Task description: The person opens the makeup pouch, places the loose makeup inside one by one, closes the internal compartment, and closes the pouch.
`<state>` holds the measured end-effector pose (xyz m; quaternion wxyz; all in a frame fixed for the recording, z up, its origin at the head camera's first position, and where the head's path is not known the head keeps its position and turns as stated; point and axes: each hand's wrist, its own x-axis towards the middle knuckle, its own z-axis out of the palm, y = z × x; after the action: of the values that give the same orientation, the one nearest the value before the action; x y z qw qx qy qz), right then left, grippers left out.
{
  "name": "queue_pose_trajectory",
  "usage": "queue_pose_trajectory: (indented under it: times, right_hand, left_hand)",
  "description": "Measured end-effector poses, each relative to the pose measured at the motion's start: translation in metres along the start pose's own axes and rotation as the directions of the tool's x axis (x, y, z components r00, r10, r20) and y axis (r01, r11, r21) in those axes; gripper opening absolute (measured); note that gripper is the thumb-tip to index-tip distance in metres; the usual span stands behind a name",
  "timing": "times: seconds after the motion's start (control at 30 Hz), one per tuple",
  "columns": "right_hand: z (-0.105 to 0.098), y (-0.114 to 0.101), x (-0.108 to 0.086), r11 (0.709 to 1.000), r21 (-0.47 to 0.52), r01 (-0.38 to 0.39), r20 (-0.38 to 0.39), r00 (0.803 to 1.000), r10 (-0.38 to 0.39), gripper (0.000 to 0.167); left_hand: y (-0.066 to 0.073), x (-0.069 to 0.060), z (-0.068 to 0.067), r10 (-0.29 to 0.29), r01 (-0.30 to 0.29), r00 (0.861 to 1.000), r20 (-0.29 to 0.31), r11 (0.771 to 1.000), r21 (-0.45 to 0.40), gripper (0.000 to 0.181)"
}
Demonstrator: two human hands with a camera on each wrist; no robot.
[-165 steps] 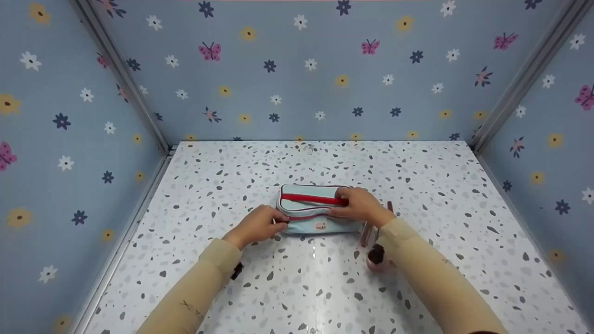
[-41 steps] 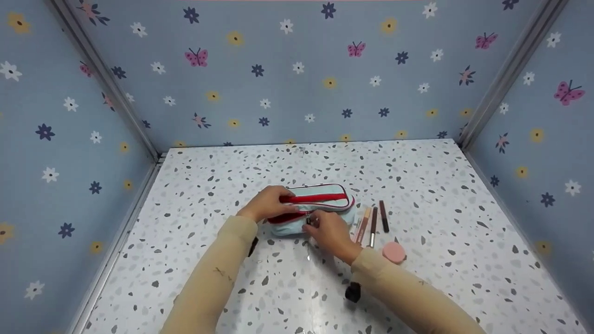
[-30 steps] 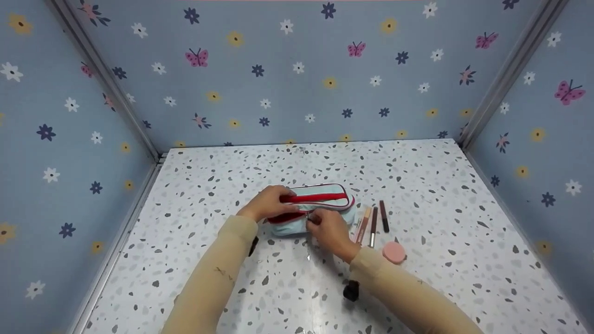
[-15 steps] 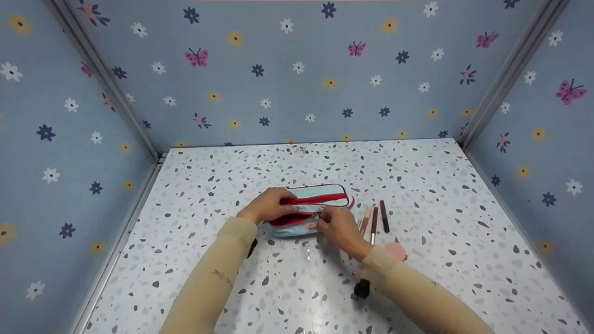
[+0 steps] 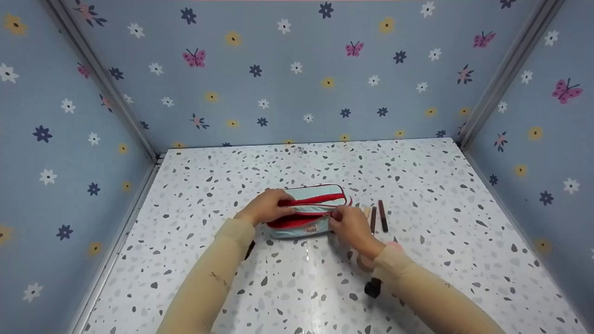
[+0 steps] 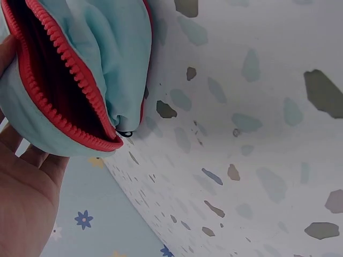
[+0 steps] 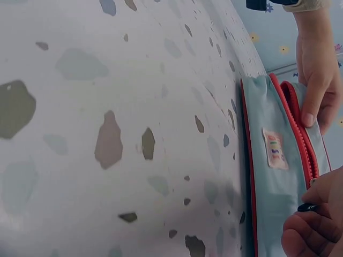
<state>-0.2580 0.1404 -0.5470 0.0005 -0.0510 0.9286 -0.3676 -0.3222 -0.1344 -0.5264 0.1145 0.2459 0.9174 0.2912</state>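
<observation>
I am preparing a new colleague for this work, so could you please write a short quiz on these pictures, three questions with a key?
1. What colour is the zip of the pouch? A) yellow B) red C) black
2. True or false: the pouch is zipped fully closed.
3. Which grip pinches the zip pull?

Key: 1. B. 2. False; it gapes open. 3. The right grip.

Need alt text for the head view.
A person's left hand holds the left end of an open, red-lined, pale blue pouch while the right hand pinches its zip. Slim brown sticks lie nearby on a speckled white table.
</observation>
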Motion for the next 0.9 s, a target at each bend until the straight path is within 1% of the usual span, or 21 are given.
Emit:
queue_pose_trajectory:
  times: [0.13, 0.27, 0.4, 0.53, 0.63, 0.77, 0.87, 0.9]
  right_hand:
    - [-0.006, 0.006, -0.001, 1.0, -0.023, 0.005, -0.017, 1.0, -0.005, 0.008]
    - [-0.013, 0.011, -0.001, 0.999, -0.035, 0.007, -0.037, 0.999, -0.009, 0.009]
    - [-0.018, 0.016, 0.0, 0.999, -0.049, 0.012, -0.053, 0.998, -0.015, 0.011]
    - [-0.023, 0.021, 0.002, 0.998, -0.062, 0.01, -0.053, 0.999, -0.013, 0.012]
    - [-0.029, 0.025, 0.004, 0.997, -0.07, -0.03, -0.043, 0.999, 0.027, 0.012]
    - [-0.035, 0.028, 0.006, 0.992, -0.045, -0.116, -0.011, 0.993, 0.115, 0.011]
    - [-0.039, 0.031, 0.008, 0.99, -0.028, -0.137, 0.007, 0.99, 0.137, 0.011]
    - [-0.039, 0.032, 0.008, 0.991, -0.033, -0.131, 0.006, 0.991, 0.132, 0.012]
  left_hand:
    - [0.0, -0.002, -0.001, -0.006, 0.006, 1.0, 0.002, 1.0, -0.001, 0.041]
    - [-0.001, -0.004, 0.0, 0.003, -0.003, 1.0, 0.005, 1.0, 0.002, 0.038]
    - [-0.002, -0.005, 0.0, 0.008, -0.008, 1.0, -0.001, 1.0, -0.001, 0.036]
    - [-0.004, -0.005, 0.001, 0.013, -0.013, 1.0, -0.011, 1.0, -0.01, 0.034]
    - [-0.005, -0.007, 0.001, 0.019, -0.019, 1.0, -0.014, 1.0, -0.013, 0.032]
    - [-0.005, -0.008, 0.0, 0.032, -0.032, 0.999, -0.016, 0.999, -0.027, 0.03]
    - [-0.005, -0.008, 0.001, 0.041, -0.042, 0.999, -0.017, 0.998, -0.045, 0.029]
    - [-0.005, -0.007, 0.001, 0.043, -0.043, 0.999, -0.017, 0.998, -0.051, 0.028]
